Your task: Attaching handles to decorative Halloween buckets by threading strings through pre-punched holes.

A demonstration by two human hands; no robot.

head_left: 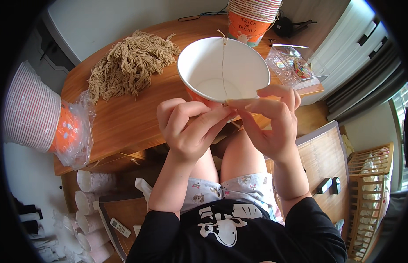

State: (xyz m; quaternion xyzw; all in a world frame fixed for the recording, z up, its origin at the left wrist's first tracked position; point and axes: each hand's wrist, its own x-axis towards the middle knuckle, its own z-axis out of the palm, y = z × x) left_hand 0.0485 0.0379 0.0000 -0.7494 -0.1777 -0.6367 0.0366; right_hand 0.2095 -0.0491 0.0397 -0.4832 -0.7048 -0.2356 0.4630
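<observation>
A white-lined paper bucket [196,65] with an orange outside stands at the table's near edge, in front of me. A thin beige cord [223,65] runs across its opening from the far rim, where a knotted end sticks up, to the near rim. There my left hand [186,127] is closed in a pinch, its fingertips on the cord. Facing it, my right hand [272,120] pinches at the same spot with thumb and index finger, the other fingers raised and curled. The fingertips hide the cord's near end. Left of the bucket lies a pile of beige cords [129,65].
On the wooden table [118,127], a nested bucket stack [252,22] stands at the back, and a clear plastic box [294,65] sits right. A plastic-wrapped bucket stack [35,105] lies at the left edge. Below are more stacks [87,201] and a remote control [119,227].
</observation>
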